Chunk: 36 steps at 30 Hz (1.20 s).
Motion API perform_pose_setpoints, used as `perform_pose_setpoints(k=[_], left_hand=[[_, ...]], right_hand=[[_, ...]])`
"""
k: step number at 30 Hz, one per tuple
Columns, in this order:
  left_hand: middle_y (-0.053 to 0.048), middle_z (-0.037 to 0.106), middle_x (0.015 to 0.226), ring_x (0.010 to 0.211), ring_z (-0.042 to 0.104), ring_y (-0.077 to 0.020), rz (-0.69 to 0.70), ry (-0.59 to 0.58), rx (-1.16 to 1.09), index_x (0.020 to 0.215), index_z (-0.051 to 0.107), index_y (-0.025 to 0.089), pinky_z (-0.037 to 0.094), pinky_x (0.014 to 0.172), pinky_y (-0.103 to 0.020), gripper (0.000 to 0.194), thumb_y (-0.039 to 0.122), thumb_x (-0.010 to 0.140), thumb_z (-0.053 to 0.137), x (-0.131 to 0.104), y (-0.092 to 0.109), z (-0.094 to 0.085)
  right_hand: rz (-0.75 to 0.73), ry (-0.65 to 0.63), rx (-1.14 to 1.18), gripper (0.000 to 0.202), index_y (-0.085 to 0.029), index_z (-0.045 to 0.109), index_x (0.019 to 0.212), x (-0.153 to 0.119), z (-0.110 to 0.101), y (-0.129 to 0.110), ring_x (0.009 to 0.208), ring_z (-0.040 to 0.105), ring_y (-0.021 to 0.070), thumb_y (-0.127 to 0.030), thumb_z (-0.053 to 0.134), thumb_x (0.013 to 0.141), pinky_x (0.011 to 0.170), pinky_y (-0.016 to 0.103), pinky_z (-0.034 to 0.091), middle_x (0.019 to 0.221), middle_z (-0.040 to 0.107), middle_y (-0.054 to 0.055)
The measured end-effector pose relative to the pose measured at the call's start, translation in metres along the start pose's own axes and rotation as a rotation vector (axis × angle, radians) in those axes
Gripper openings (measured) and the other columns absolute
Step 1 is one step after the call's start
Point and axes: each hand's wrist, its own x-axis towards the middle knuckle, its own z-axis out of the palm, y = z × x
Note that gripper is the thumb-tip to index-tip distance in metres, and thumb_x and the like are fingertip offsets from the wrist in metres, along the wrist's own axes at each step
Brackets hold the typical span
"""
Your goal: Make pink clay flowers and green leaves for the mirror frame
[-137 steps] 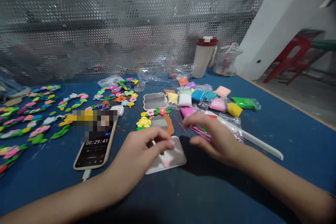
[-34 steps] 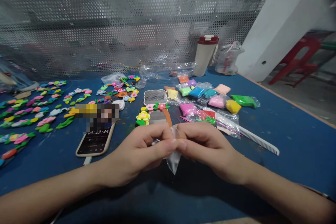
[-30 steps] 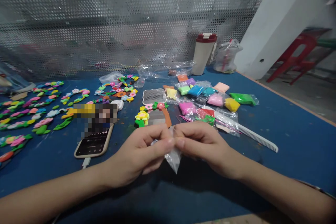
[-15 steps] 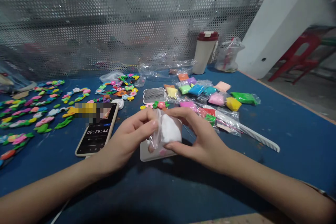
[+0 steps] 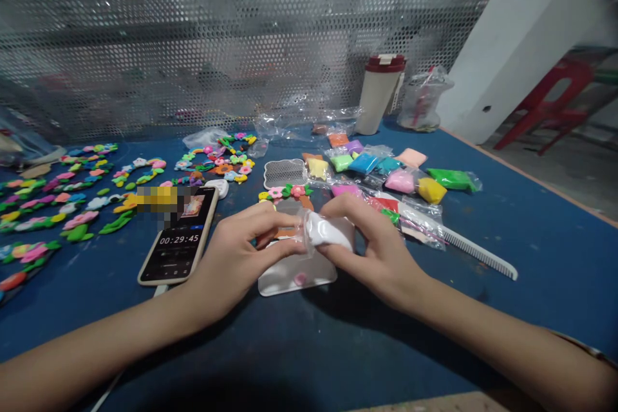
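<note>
Between my hands is a clear plastic bag of white modelling clay [image 5: 332,232], held above the table. My left hand [image 5: 246,241] pinches the loose plastic end of the bag between thumb and fingers. The fingers of my right hand [image 5: 376,251] wrap round the end filled with clay. Beneath them lies a white board [image 5: 294,277] with a pink spot on it. Just behind the board is a brown piece edged with clay flowers [image 5: 292,192], partly hidden by my hands.
A phone [image 5: 178,241] with a running timer lies left, near several flower-trimmed pieces [image 5: 140,170]. Bagged coloured clay [image 5: 364,164] and a white comb [image 5: 477,251] lie right. A tumbler [image 5: 379,96] stands at the back, before a perforated metal screen [image 5: 193,45].
The bag has moved right and slightly up, tilting towards my right hand. My left hand has shifted right with its plastic end, uncovering more of the white board.
</note>
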Motion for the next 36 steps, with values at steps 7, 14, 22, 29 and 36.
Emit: perform_pose_setpoints(k=[7, 14, 22, 29, 36], left_hand=[[0.005, 0.047, 0.065, 0.059, 0.044, -0.0110, 0.068, -0.042, 0.158, 0.087, 0.061, 0.021, 0.032, 0.055, -0.022, 0.011, 0.028, 0.079, 0.063, 0.001, 0.003, 0.003], [-0.001, 0.050, 0.084, 0.069, 0.049, -0.0135, 0.268, -0.186, 0.400, 0.100, 0.050, 0.018, 0.037, 0.059, -0.023, 0.013, 0.024, 0.089, 0.045, -0.002, -0.003, 0.001], [-0.004, 0.049, 0.069, 0.061, 0.044, -0.0177, 0.676, -0.167, 0.908, 0.093, 0.056, 0.014, 0.025, 0.050, -0.029, 0.021, 0.017, 0.089, 0.036, 0.003, -0.001, 0.000], [0.002, 0.040, 0.068, 0.057, 0.035, -0.0119, 0.244, 0.400, 0.616, 0.081, 0.052, 0.021, 0.021, 0.050, -0.025, 0.005, 0.019, 0.084, 0.048, 0.023, 0.003, -0.043], [0.000, 0.052, 0.073, 0.056, 0.048, -0.0095, -0.524, -0.109, -0.768, 0.096, 0.055, 0.017, 0.042, 0.053, -0.023, 0.016, 0.018, 0.081, 0.051, 0.033, -0.006, -0.031]], right_hand=[[-0.091, -0.048, -0.011, 0.021, -0.018, 0.051, 0.088, 0.000, 0.003, 0.001, 0.077, 0.049, 0.0152, -0.006, 0.052, 0.071, 0.067, 0.028, 0.038, 0.085, 0.051, 0.003], [-0.102, -0.105, -0.091, 0.024, -0.018, 0.049, 0.090, -0.003, 0.005, 0.003, 0.084, 0.047, 0.0175, -0.003, 0.051, 0.072, 0.071, 0.029, 0.040, 0.091, 0.049, 0.005], [-0.087, -0.050, -0.110, 0.030, -0.019, 0.045, 0.087, -0.003, 0.007, 0.002, 0.077, 0.048, 0.0157, 0.000, 0.051, 0.065, 0.065, 0.026, 0.038, 0.084, 0.050, 0.002], [0.081, 0.063, 0.001, 0.024, -0.020, 0.047, 0.088, 0.001, 0.007, 0.000, 0.072, 0.050, 0.0141, -0.007, 0.055, 0.069, 0.064, 0.026, 0.038, 0.084, 0.055, 0.000], [0.395, 0.063, 0.422, 0.035, -0.019, 0.049, 0.100, 0.006, 0.011, 0.008, 0.083, 0.055, 0.0173, -0.031, 0.067, 0.073, 0.072, 0.030, 0.043, 0.094, 0.059, 0.004]])
